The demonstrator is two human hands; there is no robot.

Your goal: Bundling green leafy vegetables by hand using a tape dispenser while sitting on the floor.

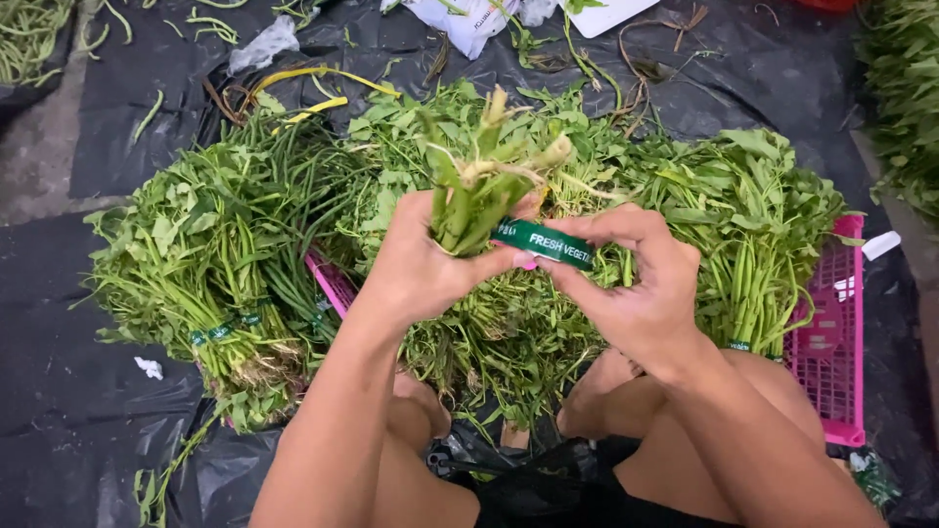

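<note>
My left hand (421, 259) grips a small bunch of green leafy stalks (479, 186) near their cut root ends, which point up. My right hand (636, 284) pinches a green tape band (543, 242) with white print, stretched from the bunch toward the right. The band touches the stalks just under my left thumb. Both hands are held over a heap of loose greens (489, 323) in front of my knees.
Tied bundles of leafy greens (210, 274) lie at the left, more bundles (753, 244) at the right on a pink plastic crate (841, 342). Black plastic sheeting (88, 391) covers the ground. Long beans (29, 39) and white plastic scraps (264, 44) lie at the back.
</note>
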